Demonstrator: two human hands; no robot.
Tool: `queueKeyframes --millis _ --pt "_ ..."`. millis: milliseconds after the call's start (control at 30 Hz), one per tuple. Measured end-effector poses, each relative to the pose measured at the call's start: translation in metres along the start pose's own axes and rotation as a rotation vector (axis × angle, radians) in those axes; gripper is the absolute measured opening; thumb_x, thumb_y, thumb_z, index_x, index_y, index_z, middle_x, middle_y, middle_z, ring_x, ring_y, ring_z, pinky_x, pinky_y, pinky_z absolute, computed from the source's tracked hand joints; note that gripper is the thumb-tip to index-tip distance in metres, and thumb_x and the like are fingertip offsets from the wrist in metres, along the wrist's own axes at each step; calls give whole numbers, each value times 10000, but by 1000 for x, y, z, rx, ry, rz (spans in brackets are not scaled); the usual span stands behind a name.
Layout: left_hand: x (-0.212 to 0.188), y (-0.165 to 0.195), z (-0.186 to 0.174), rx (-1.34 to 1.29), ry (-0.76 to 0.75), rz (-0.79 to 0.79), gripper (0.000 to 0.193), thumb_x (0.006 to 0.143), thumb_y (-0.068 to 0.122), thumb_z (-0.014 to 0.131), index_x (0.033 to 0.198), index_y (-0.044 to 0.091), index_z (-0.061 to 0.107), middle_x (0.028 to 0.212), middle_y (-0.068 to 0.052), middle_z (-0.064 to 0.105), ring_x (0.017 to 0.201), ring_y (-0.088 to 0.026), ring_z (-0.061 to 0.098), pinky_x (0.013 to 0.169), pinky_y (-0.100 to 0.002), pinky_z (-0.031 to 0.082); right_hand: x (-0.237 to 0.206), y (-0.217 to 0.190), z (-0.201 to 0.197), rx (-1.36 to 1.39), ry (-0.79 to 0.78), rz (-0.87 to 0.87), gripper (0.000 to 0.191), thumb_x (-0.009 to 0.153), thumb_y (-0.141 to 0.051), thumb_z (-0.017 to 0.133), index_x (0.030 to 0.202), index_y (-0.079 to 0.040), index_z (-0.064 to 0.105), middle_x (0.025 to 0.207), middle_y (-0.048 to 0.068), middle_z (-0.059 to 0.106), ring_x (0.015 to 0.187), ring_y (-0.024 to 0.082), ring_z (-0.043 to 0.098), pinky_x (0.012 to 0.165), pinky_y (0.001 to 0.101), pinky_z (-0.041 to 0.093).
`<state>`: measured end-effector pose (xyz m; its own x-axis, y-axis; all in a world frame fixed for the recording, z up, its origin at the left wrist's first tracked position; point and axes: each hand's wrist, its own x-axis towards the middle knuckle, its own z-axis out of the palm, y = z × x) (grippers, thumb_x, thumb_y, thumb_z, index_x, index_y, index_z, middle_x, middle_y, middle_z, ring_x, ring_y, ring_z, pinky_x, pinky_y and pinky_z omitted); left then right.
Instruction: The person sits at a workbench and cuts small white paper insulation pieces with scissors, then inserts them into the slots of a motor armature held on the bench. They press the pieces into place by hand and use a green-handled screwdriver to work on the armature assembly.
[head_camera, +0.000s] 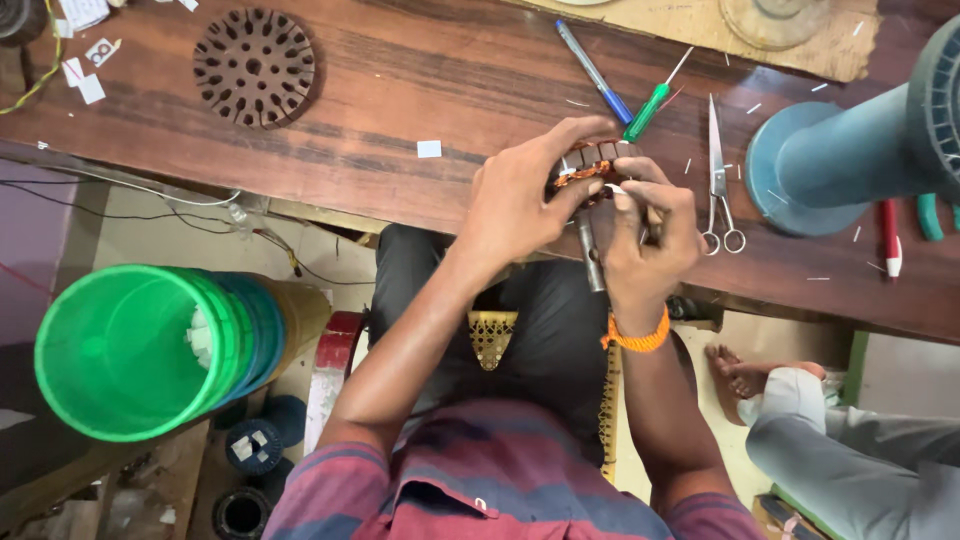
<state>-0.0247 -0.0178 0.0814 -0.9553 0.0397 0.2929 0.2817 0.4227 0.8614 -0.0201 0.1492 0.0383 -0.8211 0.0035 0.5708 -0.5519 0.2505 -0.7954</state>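
At the edge of a dark wooden workbench (420, 90), the left hand (520, 205) and right hand (648, 235) both clasp a small copper-wound motor stator on a metal shaft (590, 170); steel scissors (718, 180) lie at three o'clock, near it.

A dark wooden workbench (400, 90) carried a round slotted metal disc (254, 67), a blue pen (594, 72), a green screwdriver (650, 105), scissors (719, 180), a teal fan base (800, 170), a red-handled tool (889, 235) and scattered white paper scraps (429, 148).
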Motion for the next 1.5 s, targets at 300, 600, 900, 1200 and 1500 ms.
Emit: queueKeyframes --millis 300,600,900,1200,1500 --pt "20 -8 3 19 -36 -5 475 914 91 706 1358 218 596 1069 -65 694 1023 -317 706 828 -430 562 21 0 7 -115 -55 43 124 1068 56 671 1116 27 560 1200 210 730 954 142 693 847 249 574" --pt "35 -30 5 -80 -7 66 465 848 13 709 1283 166 647 1061 -53 691 1075 -301 666 924 -414 551 38 21 -7 -187 -237 -34 143 1007 59 708 1035 29 571 1185 225 736 776 112 619 675 220 488" --pt "18 -19 0 -46 -9 131 443 844 42 740 1265 156 661 1128 -48 710 1113 -297 648 978 -413 523 41 13 -19 19 -106 -51 159 1064 117 728 1126 22 617 1115 146 678 947 136 691 789 271 611" --pt "14 -15 -3 -14 -29 103 409 869 65 742 1259 155 658 1069 -44 702 1039 -293 636 943 -413 510 52 -5 -20 -323 -251 -425 242 887 138 783 1068 0 701 1041 111 712 961 270 696 822 334 574" --pt "11 -14 -9 -21 -25 111 436 858 59 737 1274 169 662 1115 -39 711 1055 -290 631 965 -415 508 66 -34 -24 -295 -354 -150 184 925 54 812 1081 -12 739 996 95 725 871 187 701 699 278 532"
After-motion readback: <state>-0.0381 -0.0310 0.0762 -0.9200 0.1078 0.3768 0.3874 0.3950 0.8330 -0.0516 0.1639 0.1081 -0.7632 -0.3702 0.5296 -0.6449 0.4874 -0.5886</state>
